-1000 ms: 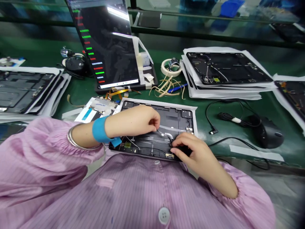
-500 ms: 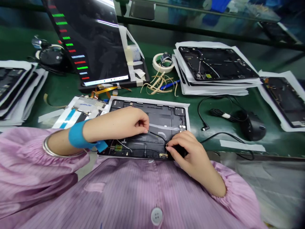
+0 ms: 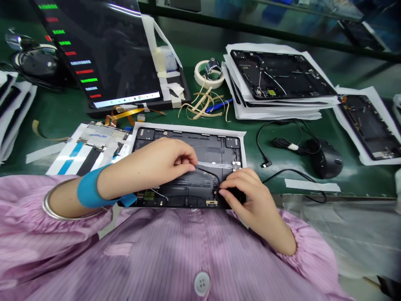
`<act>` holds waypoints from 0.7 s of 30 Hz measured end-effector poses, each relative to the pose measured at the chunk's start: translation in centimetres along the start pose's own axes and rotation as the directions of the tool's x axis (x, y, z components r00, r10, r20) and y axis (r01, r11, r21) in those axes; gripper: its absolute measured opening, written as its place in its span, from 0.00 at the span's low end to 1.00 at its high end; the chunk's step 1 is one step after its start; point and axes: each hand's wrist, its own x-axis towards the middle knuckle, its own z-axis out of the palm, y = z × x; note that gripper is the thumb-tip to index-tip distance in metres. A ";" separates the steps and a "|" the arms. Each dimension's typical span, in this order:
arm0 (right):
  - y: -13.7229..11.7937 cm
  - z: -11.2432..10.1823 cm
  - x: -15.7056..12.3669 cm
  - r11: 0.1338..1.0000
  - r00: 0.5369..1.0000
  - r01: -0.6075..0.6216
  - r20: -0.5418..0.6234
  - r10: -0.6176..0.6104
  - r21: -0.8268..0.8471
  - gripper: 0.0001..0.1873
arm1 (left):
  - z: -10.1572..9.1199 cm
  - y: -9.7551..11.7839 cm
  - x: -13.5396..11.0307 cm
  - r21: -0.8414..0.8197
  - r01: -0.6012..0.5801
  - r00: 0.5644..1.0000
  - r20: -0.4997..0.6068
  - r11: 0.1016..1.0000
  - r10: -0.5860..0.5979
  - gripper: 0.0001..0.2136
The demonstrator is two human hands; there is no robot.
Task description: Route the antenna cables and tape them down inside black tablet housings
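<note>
A black tablet-like device housing (image 3: 200,146) lies open on white paper in front of me, its inner side up. My left hand (image 3: 178,161) reaches over it, thumb and index finger pinching one end of a thin black cable (image 3: 208,172). The cable curves down to the housing's lower right part. There my right hand (image 3: 242,190) has thumb and index finger closed together at the cable's other end, by a small part I cannot make out. A white wire (image 3: 159,193) lies in the housing's lower left.
A lit screen (image 3: 103,50) stands at the back left, near a board with ribbon cables (image 3: 100,136). Behind are a tape roll (image 3: 200,75), a blue pen (image 3: 217,106) and stacked housings (image 3: 282,79). A mouse (image 3: 326,161) and a coiled cable (image 3: 283,144) lie right.
The view has shifted, so the screen sits further left and higher. Both hands stay at the cable; my right fingertips sit slightly further right of its lower end.
</note>
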 end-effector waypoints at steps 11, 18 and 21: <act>-0.3 -0.9 2.2 0.999 0.988 -0.009 0.153 0.003 0.044 0.04 | 1.2 1.1 -1.8 0.261 -0.088 0.969 -0.200 0.961 0.143 0.09; -0.3 -1.0 2.5 0.999 0.983 -0.006 0.182 -0.001 0.038 0.06 | 1.9 1.9 -2.9 0.519 -0.091 0.940 -0.236 0.850 0.245 0.11; 0.0 -0.9 2.7 0.999 0.983 0.020 0.184 -0.025 0.030 0.06 | 2.3 2.5 -4.0 0.571 -0.050 0.898 -0.333 0.819 0.287 0.15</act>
